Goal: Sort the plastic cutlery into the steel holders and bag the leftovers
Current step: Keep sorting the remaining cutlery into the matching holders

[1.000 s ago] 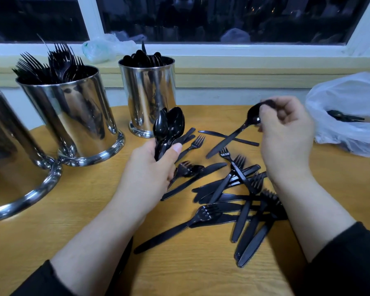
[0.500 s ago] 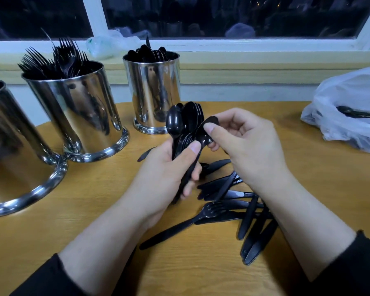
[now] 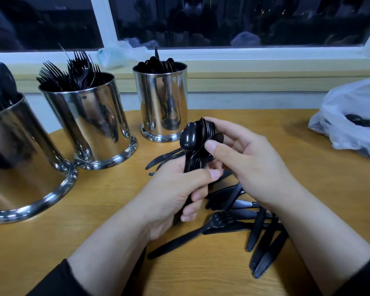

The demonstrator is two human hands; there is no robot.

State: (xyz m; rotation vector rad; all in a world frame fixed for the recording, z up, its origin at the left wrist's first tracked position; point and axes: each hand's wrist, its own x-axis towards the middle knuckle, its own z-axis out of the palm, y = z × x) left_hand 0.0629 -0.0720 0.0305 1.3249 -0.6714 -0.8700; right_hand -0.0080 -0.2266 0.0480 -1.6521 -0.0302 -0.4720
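Item, far left: steel holder, dark cutlery standing in it, type not clear. Item: second steel holder, forks upright, tines up. Item: third steel holder, spoons upright, bowls up, already near its rim. Item, centre: bundle of black spoons, held above the wooden table just in front of the third holder; long axis near vertical, bowls up and leaning slightly away, handles down. Left hand closed around the handles. Right hand pinching the bowls, thumb pressed on the front and fingers curled behind, seating one spoon into the stack. Advice: nest the bowls one way and square the handle ends before lifting, so the bundle drops into the spoon holder as one; keep the left grip firm, as smooth plastic will likely fan out. Item, right of centre: loose pile of forks and knives, flat on the table, unsorted. Item, far right: plastic bag, some cutlery inside.
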